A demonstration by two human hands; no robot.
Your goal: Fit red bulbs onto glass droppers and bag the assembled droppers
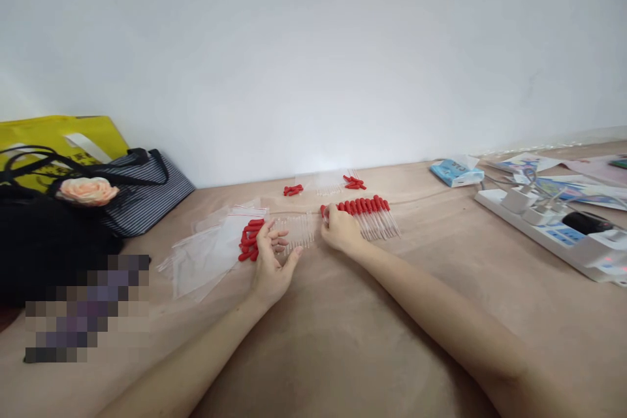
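Tabletop [416, 339]: red-capped tubes [375, 219] beside right hand [339, 228]

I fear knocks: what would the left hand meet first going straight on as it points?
Probably the row of clear, slender tubes just beyond the left hand, though depth is unclear.

A peach flower lies beside a striped bag [147, 191].

Likely home: handbags [142, 192], tissue pack [456, 172], power strip [553, 228] on tabletop [392, 333].
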